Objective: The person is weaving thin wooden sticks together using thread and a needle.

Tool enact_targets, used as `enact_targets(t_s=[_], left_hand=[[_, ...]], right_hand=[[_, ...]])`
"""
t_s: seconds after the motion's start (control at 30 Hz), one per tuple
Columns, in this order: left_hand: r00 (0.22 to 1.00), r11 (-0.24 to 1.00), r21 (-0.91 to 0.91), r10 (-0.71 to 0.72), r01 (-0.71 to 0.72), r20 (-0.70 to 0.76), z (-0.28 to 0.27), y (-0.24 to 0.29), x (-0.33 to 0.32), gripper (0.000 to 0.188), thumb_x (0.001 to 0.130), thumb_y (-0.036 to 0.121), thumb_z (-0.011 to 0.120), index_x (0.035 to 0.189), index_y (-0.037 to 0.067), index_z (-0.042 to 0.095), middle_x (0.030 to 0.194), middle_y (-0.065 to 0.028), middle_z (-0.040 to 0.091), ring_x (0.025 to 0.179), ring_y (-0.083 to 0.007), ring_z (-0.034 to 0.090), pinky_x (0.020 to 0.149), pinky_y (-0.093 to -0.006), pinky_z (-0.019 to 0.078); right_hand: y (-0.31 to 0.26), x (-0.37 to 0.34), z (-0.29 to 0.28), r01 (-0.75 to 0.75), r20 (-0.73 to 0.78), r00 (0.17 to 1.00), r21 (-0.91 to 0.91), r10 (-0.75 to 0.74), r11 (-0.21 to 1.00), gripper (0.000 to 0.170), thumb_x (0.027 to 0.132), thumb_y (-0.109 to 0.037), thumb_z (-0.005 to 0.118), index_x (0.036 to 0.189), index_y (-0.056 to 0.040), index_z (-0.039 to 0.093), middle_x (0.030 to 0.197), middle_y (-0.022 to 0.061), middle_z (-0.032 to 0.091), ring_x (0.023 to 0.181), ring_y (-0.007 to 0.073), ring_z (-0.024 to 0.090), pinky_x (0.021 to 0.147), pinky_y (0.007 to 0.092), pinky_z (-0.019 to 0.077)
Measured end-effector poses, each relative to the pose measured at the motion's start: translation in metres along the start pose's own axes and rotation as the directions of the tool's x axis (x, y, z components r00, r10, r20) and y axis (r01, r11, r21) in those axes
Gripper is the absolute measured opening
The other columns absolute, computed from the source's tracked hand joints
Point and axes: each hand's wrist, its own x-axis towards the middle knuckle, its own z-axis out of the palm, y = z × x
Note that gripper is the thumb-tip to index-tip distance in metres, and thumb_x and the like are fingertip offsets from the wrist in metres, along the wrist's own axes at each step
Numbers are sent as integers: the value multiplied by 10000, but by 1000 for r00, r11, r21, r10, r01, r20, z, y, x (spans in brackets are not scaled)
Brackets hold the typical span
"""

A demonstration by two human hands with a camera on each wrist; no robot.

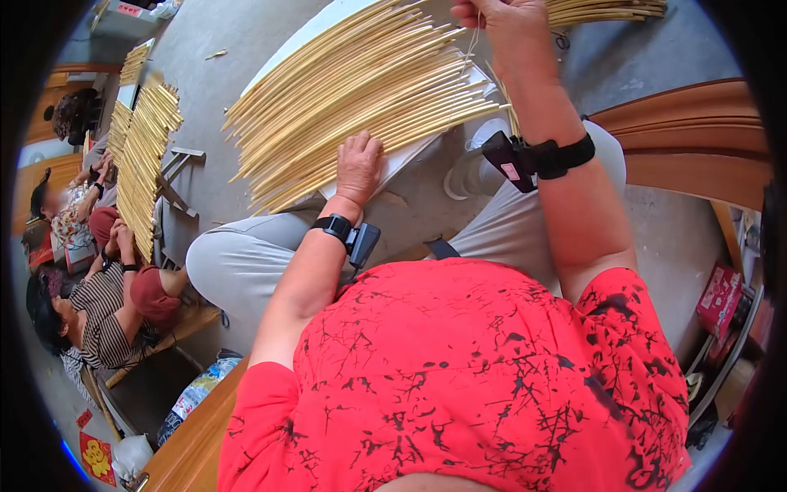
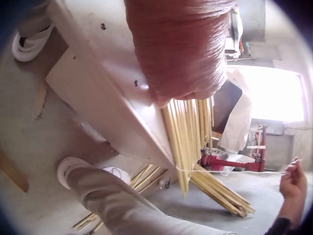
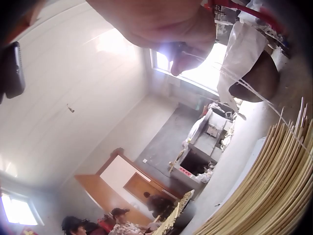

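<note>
A row of thin yellow sticks (image 1: 328, 102), like bamboo or reed, lies side by side on a white board (image 1: 403, 161) in front of my knees. My left hand (image 1: 359, 170) rests on the near sticks, by the board's edge. Its fingertips are hidden in the left wrist view, where the back of the hand fills the top. Off to the far right, my raised right hand (image 1: 515, 29) pinches a thin white string (image 2: 234, 172). The string runs taut from those fingers to the right ends of the sticks.
More sticks (image 1: 607, 10) lie on the floor at upper right. At left, two seated people work at another stick mat (image 1: 143, 156) on a stand. A curved brown wooden piece (image 1: 689, 131) is at my right. My knees (image 1: 238, 258) flank the board.
</note>
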Motion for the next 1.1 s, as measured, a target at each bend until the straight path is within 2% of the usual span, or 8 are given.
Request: enact_targets(t_s=[0.23,0.37,0.53,0.6,0.83,0.9,1.0,1.1], left_hand=[[993,999,-29,-18,14,-120,-14,5,14,315,681,190,680,941,74,545,1003,-125,522,912,-314,490,784,-389,401],[988,987,66,143,-147,59,6,19,22,363,649,218,699,954,99,542,1011,-126,520,951,-291,486,787,-382,396],[988,980,171,119,-101,-98,34,12,31,107,687,178,610,765,152,542,824,-15,488,818,-222,475,674,-368,368],[991,984,156,103,-89,-86,37,9,29,99,697,176,599,777,153,545,840,-28,496,827,-226,475,679,-373,365],[1000,995,101,14,-14,4,34,-3,42,168,656,157,652,786,169,546,846,-17,495,853,-231,476,689,-367,363],[1000,998,58,25,-25,-3,36,-4,40,195,643,143,664,794,150,541,850,-21,496,862,-237,476,705,-379,363],[999,999,10,-40,41,-17,34,-1,32,234,666,171,665,870,144,554,927,-46,512,918,-254,475,754,-389,364],[985,995,-79,-68,56,-160,21,-3,28,383,692,246,669,1049,169,552,1111,-101,482,1073,-278,424,841,-423,342]], right_hand=[[-4,-2,-3,8,-82,997,7,-7,1000,43,845,-62,515,845,-24,533,668,26,552,544,71,499,494,183,406],[-5,-3,-4,-29,-49,998,99,34,995,37,841,-63,525,845,-29,539,668,29,554,539,72,495,484,184,398],[4,-3,-12,36,-83,996,78,-29,996,33,838,-67,534,845,-36,545,671,33,560,536,69,490,477,180,390],[4,-6,-15,91,-121,989,62,-83,994,30,832,-61,537,848,-38,547,670,33,563,537,66,487,474,179,384],[-15,-40,-27,-6,130,991,-135,23,991,116,820,-91,579,916,-24,586,753,54,620,545,47,493,482,163,366],[-19,-65,-22,-167,261,946,-124,195,978,89,821,-97,572,851,-14,581,707,32,600,539,51,507,474,170,371],[-26,-90,-16,-288,336,875,-219,350,932,72,823,-92,560,850,-28,580,697,13,594,530,28,489,460,155,351],[-35,-92,-18,-212,373,861,-354,345,911,63,824,-84,551,841,-29,575,688,9,585,526,32,481,458,158,349]])
